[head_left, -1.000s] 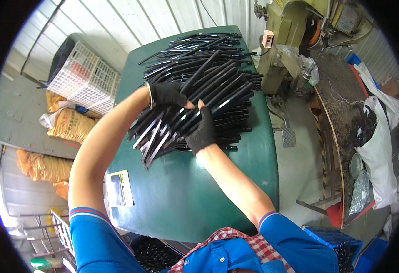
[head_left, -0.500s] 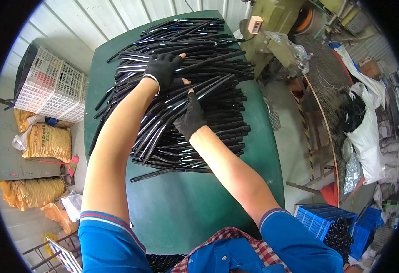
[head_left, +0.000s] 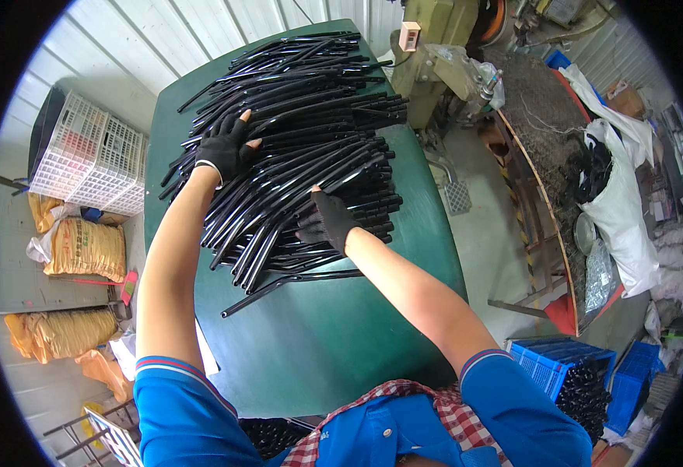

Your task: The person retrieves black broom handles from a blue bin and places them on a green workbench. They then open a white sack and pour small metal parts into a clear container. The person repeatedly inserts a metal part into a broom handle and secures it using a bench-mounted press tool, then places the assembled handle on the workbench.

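Evening out the black tubes (head_left: 310,159) by hand looks like the step underway, my read only. Pile runs under and between both hands, continuing beyond the left fingertips. Left hand (head_left: 229,149): gloved fingers spread over the pile's left part, thumb out, no pinch visible. Right hand (head_left: 327,221): thumb apart from the fingers, over the near tubes; can't tell how hard it presses. Next move probably calls for bringing both palms in evenly so tubes don't roll or cross. One stray tube (head_left: 299,278) sits bodyward of the right fingers. Surface: smooth, glossy green tabletop (head_left: 334,327). Room: white plastic crates (head_left: 112,163) and yellow sack (head_left: 86,247) left of the left fingers, ribbed wall (head_left: 147,47) beyond; olive machine (head_left: 435,78) and foot pedal (head_left: 457,197) right of the right fingers, blue crate (head_left: 540,366) farther right and bodyward.
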The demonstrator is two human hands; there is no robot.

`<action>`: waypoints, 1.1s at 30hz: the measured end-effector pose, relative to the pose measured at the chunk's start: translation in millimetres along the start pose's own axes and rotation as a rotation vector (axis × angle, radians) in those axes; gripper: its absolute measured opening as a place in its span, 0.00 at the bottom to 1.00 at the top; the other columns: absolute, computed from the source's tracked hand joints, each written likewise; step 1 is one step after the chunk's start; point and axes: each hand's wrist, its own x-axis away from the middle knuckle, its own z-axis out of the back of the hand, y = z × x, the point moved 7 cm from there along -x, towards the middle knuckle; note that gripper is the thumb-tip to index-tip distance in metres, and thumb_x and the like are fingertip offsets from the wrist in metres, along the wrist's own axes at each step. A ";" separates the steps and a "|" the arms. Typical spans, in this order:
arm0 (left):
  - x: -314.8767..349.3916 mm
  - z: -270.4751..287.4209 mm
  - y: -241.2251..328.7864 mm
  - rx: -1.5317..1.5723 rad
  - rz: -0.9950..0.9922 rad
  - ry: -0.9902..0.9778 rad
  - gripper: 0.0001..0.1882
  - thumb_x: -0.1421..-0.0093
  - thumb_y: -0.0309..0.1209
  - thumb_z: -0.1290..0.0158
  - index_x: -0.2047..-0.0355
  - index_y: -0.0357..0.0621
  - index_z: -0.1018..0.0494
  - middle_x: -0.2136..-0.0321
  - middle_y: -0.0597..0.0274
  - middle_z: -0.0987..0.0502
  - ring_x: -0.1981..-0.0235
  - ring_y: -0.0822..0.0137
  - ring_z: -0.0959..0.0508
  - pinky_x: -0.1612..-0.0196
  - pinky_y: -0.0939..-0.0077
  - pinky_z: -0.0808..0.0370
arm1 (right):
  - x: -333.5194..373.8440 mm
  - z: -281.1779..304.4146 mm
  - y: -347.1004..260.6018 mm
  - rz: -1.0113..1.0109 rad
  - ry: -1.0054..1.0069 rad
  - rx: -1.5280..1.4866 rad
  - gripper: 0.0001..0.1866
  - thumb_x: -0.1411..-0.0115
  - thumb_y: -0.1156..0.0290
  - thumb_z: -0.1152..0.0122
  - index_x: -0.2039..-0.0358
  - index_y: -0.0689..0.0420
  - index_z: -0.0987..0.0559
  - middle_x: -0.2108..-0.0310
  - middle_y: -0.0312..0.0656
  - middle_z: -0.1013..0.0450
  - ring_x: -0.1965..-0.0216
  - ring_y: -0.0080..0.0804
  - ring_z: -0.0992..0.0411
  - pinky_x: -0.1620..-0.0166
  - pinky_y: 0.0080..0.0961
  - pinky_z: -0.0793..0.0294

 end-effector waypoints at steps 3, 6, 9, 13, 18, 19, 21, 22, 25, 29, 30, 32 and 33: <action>16.7 7.2 1.4 -0.059 -0.034 0.146 0.35 0.41 0.56 0.56 0.36 0.60 0.47 0.40 0.48 0.41 0.39 0.45 0.41 0.40 0.51 0.43 | 7.2 26.2 10.6 -0.075 0.005 0.138 0.36 0.42 0.39 0.51 0.63 0.68 0.34 0.77 0.56 0.27 0.79 0.43 0.24 0.78 0.35 0.22; 39.0 27.8 20.2 0.189 0.076 0.138 0.36 0.42 0.54 0.53 0.38 0.53 0.45 0.41 0.46 0.40 0.41 0.44 0.39 0.41 0.56 0.39 | 1.1 53.2 33.4 -0.226 -0.102 -0.003 0.33 0.42 0.37 0.53 0.70 0.63 0.31 0.76 0.60 0.26 0.79 0.51 0.25 0.76 0.40 0.23; 99.5 45.0 45.5 0.383 0.097 0.200 0.32 0.42 0.47 0.48 0.41 0.47 0.40 0.43 0.45 0.38 0.42 0.45 0.38 0.43 0.60 0.36 | 17.3 64.6 44.2 -0.296 -0.111 0.037 0.33 0.41 0.38 0.54 0.75 0.61 0.30 0.76 0.59 0.26 0.77 0.52 0.25 0.74 0.42 0.23; 234.4 46.7 97.4 0.628 0.367 0.312 0.27 0.43 0.40 0.44 0.46 0.43 0.34 0.51 0.47 0.29 0.49 0.52 0.28 0.48 0.67 0.32 | 18.2 80.1 59.7 -0.179 -0.204 0.086 0.27 0.40 0.43 0.52 0.74 0.59 0.27 0.75 0.55 0.25 0.77 0.46 0.25 0.72 0.40 0.24; 474.4 11.9 239.8 0.974 0.895 0.492 0.18 0.40 0.34 0.46 0.51 0.39 0.31 0.61 0.62 0.25 0.61 0.69 0.25 0.56 0.75 0.29 | 102.1 89.4 84.0 -0.174 -0.510 0.174 0.13 0.40 0.59 0.48 0.71 0.55 0.26 0.75 0.44 0.26 0.73 0.36 0.26 0.67 0.29 0.25; 500.6 9.9 273.0 0.989 1.030 0.490 0.17 0.40 0.34 0.46 0.53 0.39 0.30 0.63 0.62 0.24 0.62 0.70 0.25 0.57 0.76 0.28 | 120.4 96.0 85.1 -0.286 -0.495 0.227 0.12 0.40 0.59 0.50 0.70 0.55 0.27 0.75 0.42 0.26 0.74 0.33 0.27 0.71 0.30 0.27; 558.6 -2.5 358.1 0.994 1.231 0.481 0.16 0.40 0.34 0.47 0.55 0.39 0.30 0.65 0.59 0.24 0.63 0.69 0.24 0.58 0.75 0.28 | 143.5 133.9 104.2 -0.345 -0.465 0.201 0.10 0.39 0.62 0.47 0.69 0.55 0.26 0.75 0.40 0.28 0.70 0.34 0.27 0.65 0.31 0.25; 590.7 -14.2 388.7 0.972 1.278 0.474 0.15 0.40 0.34 0.47 0.55 0.40 0.29 0.66 0.57 0.23 0.62 0.67 0.23 0.57 0.74 0.28 | 159.1 143.9 118.7 -0.361 -0.452 0.203 0.09 0.39 0.63 0.46 0.68 0.55 0.25 0.75 0.38 0.28 0.69 0.34 0.27 0.64 0.32 0.24; 662.5 -48.4 493.1 1.007 1.575 0.428 0.18 0.41 0.39 0.47 0.55 0.40 0.29 0.62 0.48 0.23 0.58 0.56 0.22 0.56 0.68 0.27 | 190.2 176.2 179.4 -0.426 -0.570 0.327 0.08 0.39 0.64 0.47 0.68 0.55 0.25 0.72 0.37 0.26 0.68 0.34 0.26 0.65 0.32 0.24; 708.9 -63.4 623.8 1.034 1.792 0.205 0.22 0.43 0.44 0.48 0.56 0.40 0.28 0.62 0.46 0.23 0.58 0.50 0.23 0.56 0.63 0.27 | 278.7 202.8 271.2 -0.729 -0.756 0.493 0.09 0.41 0.62 0.45 0.66 0.55 0.25 0.71 0.39 0.24 0.69 0.34 0.25 0.68 0.29 0.23; 716.4 -76.0 645.5 1.083 1.805 0.178 0.22 0.43 0.44 0.48 0.56 0.39 0.28 0.62 0.45 0.23 0.58 0.50 0.23 0.56 0.63 0.27 | 290.1 209.4 298.4 -0.817 -0.841 0.573 0.10 0.41 0.61 0.45 0.66 0.53 0.25 0.70 0.41 0.24 0.70 0.34 0.25 0.68 0.28 0.23; 735.0 -80.5 681.2 1.065 1.796 0.189 0.22 0.44 0.45 0.48 0.57 0.40 0.27 0.63 0.45 0.23 0.59 0.50 0.23 0.55 0.63 0.28 | 340.5 198.7 339.7 -0.873 -0.957 0.791 0.11 0.42 0.59 0.45 0.66 0.54 0.26 0.71 0.44 0.25 0.73 0.35 0.26 0.69 0.28 0.25; 743.7 -76.1 688.8 1.055 1.802 0.198 0.23 0.44 0.45 0.47 0.57 0.40 0.27 0.63 0.45 0.23 0.59 0.50 0.23 0.55 0.63 0.28 | 361.0 192.0 358.4 -0.858 -0.989 0.844 0.12 0.41 0.59 0.46 0.66 0.54 0.26 0.72 0.44 0.25 0.75 0.35 0.27 0.70 0.28 0.26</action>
